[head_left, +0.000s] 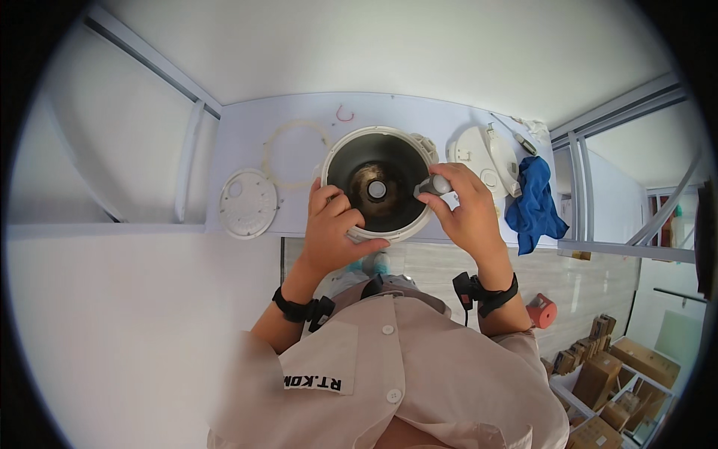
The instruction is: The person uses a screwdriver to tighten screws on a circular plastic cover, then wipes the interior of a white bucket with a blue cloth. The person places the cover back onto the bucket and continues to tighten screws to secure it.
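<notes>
In front of me on the white table stands a rice cooker body with a pale rim, seen from above. Its dark inside ends in a brown-stained bottom with a round metal button at the centre. My left hand is closed over the near-left rim, fingers curled inward and thumb along the front. Over the right rim, my right hand pinches a small grey cylinder between thumb and fingers. What kind of thing the cylinder is, I cannot make out.
Left of the cooker lie a round perforated white plate and a pale ring. A red wire lies behind. At right are a white lid, a screwdriver and a blue cloth. Cardboard boxes stand lower right.
</notes>
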A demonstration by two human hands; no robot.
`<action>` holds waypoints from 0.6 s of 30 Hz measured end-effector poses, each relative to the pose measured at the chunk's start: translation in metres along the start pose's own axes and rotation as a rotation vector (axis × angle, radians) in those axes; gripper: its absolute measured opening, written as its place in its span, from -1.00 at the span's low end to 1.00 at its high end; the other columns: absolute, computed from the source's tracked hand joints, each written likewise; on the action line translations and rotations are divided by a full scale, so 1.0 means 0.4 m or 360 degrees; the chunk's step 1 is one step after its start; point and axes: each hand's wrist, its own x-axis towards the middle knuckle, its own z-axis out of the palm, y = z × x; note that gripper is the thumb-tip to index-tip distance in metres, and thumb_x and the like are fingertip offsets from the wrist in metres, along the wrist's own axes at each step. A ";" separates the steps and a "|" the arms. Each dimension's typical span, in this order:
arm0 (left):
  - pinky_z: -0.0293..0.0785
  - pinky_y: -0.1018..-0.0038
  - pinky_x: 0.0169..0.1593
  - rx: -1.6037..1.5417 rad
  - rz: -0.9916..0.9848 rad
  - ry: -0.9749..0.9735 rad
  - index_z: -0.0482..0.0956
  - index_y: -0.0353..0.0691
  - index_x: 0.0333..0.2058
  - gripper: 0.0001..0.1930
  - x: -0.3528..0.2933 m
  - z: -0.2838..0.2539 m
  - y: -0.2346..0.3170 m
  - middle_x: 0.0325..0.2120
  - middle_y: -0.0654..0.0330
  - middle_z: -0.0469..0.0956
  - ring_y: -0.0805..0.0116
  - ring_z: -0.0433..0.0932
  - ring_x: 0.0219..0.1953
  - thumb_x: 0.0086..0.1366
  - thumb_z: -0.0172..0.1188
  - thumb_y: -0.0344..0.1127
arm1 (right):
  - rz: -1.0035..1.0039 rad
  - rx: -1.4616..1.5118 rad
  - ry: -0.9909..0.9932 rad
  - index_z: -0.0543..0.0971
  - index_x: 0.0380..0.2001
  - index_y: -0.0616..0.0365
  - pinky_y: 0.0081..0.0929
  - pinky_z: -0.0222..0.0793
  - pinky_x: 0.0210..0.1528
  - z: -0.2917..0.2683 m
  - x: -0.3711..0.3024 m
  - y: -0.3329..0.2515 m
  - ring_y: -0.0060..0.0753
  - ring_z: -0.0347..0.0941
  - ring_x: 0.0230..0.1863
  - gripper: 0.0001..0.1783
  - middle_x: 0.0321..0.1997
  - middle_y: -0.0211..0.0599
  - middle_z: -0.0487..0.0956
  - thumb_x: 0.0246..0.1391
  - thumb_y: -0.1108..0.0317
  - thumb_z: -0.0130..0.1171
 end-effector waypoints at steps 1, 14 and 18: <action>0.18 -0.36 0.46 0.0000 -0.0015 -0.0001 0.57 -0.04 -0.53 -0.43 0.000 0.001 0.002 -0.37 0.30 0.46 0.05 0.44 0.10 -0.16 0.74 0.20 | 0.0032 -0.0015 0.0026 0.66 0.09 0.16 -0.25 0.62 0.01 0.004 -0.002 -0.001 0.01 0.68 -0.05 -0.47 0.04 -0.14 0.74 0.07 0.37 0.66; 0.19 -0.34 0.47 0.0051 0.0004 -0.0018 0.56 -0.05 -0.54 -0.43 0.003 -0.005 0.005 -0.32 0.32 0.50 0.07 0.44 0.14 -0.17 0.72 0.22 | 0.0340 0.0071 0.0063 0.65 0.00 0.17 -0.30 0.64 -0.10 0.037 -0.009 -0.018 -0.14 0.71 -0.15 -0.48 -0.07 -0.16 0.72 0.04 0.31 0.71; 0.20 -0.32 0.47 0.0064 0.0024 -0.0052 0.59 -0.04 -0.55 -0.45 0.005 -0.014 0.003 -0.36 0.35 0.51 0.10 0.44 0.13 -0.17 0.71 0.22 | 0.0046 -0.0021 0.0029 0.64 0.13 0.19 -0.21 0.64 -0.09 0.035 -0.005 -0.019 0.00 0.67 -0.15 -0.47 -0.04 -0.09 0.71 0.14 0.32 0.62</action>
